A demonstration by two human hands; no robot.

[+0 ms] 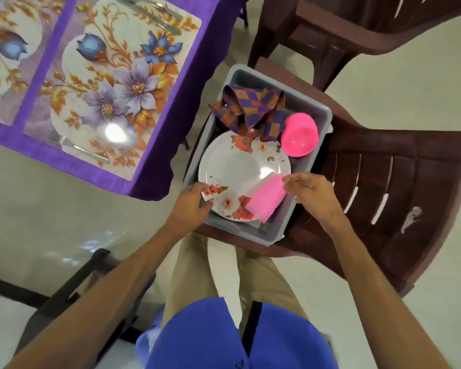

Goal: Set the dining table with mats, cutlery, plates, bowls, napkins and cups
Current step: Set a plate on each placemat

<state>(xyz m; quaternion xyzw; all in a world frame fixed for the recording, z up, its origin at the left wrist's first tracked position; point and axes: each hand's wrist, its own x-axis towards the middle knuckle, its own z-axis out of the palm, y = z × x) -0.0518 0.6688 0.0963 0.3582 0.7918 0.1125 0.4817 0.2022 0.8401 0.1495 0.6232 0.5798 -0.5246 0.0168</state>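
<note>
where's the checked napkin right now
The checked napkin lies at the far end of the grey tub, above the plate and left of the round pink cup.

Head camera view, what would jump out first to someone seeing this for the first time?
Probably the grey tub on a brown chair, holding a floral plate, a checked purple-and-orange napkin and two bright pink cups, one at the far right, one lying on the plate. The left hand grips the plate's near rim while the right hand touches the lying cup. To the left, a flowered mat on the purple-clothed table already carries cutlery.
</note>
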